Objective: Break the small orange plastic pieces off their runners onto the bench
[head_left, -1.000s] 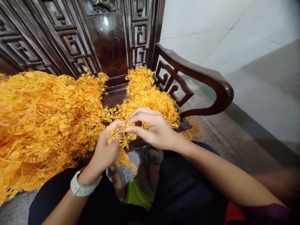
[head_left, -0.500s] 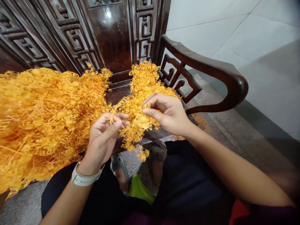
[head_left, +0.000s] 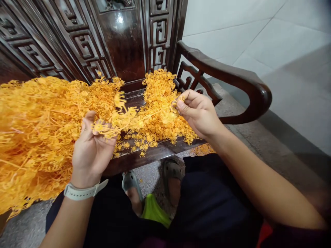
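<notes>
Yellow sprig (head_left: 124, 119), quantity one, spanning two bare hands

On my head feed: one left hand (head_left: 91, 151), between eight and nine o'clock, palm up, fingers loosely parted behind one end of the sprig; whether they touch it I cannot tell; one right hand (head_left: 200, 113), between two and three o'clock, thumb and fingertips pinched on the other end; one pale wristband (head_left: 80, 193), left wrist; two yellow heaps, the larger heap (head_left: 51, 137) at nine o'clock, the smaller heap (head_left: 160, 86) towards twelve; two sandals (head_left: 172, 167) near six; one green object (head_left: 153, 210) at six, kind unclear to me.

Surface: one dark, glossy wooden bench (head_left: 155, 153); carved backrest (head_left: 126, 44) at eleven o'clock; one curved armrest (head_left: 224, 70) at two.

Room: white wall (head_left: 227, 20) between one and two o'clock; speckled floor (head_left: 152, 168) at six; yellow bits (head_left: 203, 150) on it at four.
</notes>
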A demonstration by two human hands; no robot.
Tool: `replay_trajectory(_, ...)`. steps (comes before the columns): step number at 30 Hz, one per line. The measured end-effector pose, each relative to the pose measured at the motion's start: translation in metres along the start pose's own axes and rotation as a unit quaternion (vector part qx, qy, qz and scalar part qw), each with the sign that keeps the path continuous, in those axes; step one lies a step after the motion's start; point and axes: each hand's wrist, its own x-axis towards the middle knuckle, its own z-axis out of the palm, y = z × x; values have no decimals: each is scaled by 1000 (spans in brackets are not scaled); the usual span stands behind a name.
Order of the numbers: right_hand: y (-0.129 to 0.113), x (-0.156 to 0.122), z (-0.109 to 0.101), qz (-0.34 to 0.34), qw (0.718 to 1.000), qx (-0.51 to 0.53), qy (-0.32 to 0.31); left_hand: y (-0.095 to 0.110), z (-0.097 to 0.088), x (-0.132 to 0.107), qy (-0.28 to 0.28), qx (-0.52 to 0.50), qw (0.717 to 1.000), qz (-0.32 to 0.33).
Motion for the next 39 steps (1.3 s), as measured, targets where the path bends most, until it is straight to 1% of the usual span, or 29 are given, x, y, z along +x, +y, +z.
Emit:
replay_trajectory(3, 4, 6, -6, -6, 999, -31, 1, 4, 2, 4, 21, 31, 998, 45)
replay_trajectory(6, 7, 10, -12, -4, 996, -87, -19, 7, 3, 9, 21, 52, 994, 96)
replay_trajectory(8, 8, 11, -16, -13, 986, -159, -48, 10, 1, 11, 21, 82, 986, 141)
replay_trajectory(9, 8, 11, -18, -22, 976, -206, -72, 11, 0, 12, 22, 102, 981, 165)
replay_trajectory(10, 7, 11, -19, -31, 962, -251, -104, 11, -2, 13, 26, 120, 974, 191)
replay_trajectory(11, 6, 10, -19, -34, 946, -286, -149, 12, -3, 14, 28, 137, 968, 209)
replay_trajectory(12, 5, 8, -19, -28, 928, -307, -209, 12, -5, 14, 28, 150, 964, 220)
replay_trajectory(13, 3, 7, -18, -14, 910, -310, -276, 11, -6, 14, 24, 160, 963, 216)
replay_trajectory(15, -1, 5, -15, 33, 870, -271, -411, 6, -6, 13, 6, 172, 968, 180)
replay_trajectory(16, -3, 4, -13, 58, 852, -247, -459, 3, -5, 12, -5, 177, 971, 158)
replay_trajectory(17, -6, 3, -11, 77, 841, -229, -485, -2, -4, 11, -17, 184, 973, 135)
replay_trajectory(18, -9, 3, -9, 86, 839, -221, -489, -7, -1, 9, -24, 192, 974, 119)
replay_trajectory(19, -12, 4, -7, 85, 846, -226, -476, -12, 2, 8, -31, 202, 973, 108)
replay_trajectory(20, -16, 4, -5, 72, 860, -246, -441, -17, 5, 6, -35, 210, 972, 103)
replay_trajectory(22, -23, 5, -1, 11, 899, -295, -323, -26, 12, 3, -45, 225, 969, 88)
replay_trajectory(24, -30, 5, 6, -66, 929, -308, -193, -33, 17, 1, -57, 234, 968, 67)
replay_trajectory(25, -32, 4, 10, -93, 939, -298, -147, -36, 20, 0, -61, 239, 968, 55)
replay_trajectory(26, -33, 3, 14, -108, 945, -282, -126, -39, 21, -1, -66, 242, 967, 43)
replay_trajectory(27, -33, 2, 19, -113, 949, -266, -127, -41, 23, -3, -71, 246, 966, 32)
replay_trajectory(29, -31, -1, 29, -94, 952, -237, -171, -46, 24, -4, -86, 247, 965, 7)
replay_trajectory(31, -26, -5, 36, -51, 953, -191, -227, -49, 24, -6, -98, 242, 965, -9)
replay_trajectory(32, -23, -6, 38, -25, 956, -158, -244, -49, 24, -6, -101, 239, 966, -10)
replay_trajectory(34, -17, -7, 41, 28, 963, -82, -253, -50, 22, -7, -103, 232, 967, -4)
replay_trajectory(36, -10, -8, 41, 63, 966, -23, -248, -49, 22, -7, -114, 227, 967, -8)
replay_trajectory(39, -3, -8, 38, 95, 954, 13, -283, -47, 21, -7, -145, 220, 964, -30)
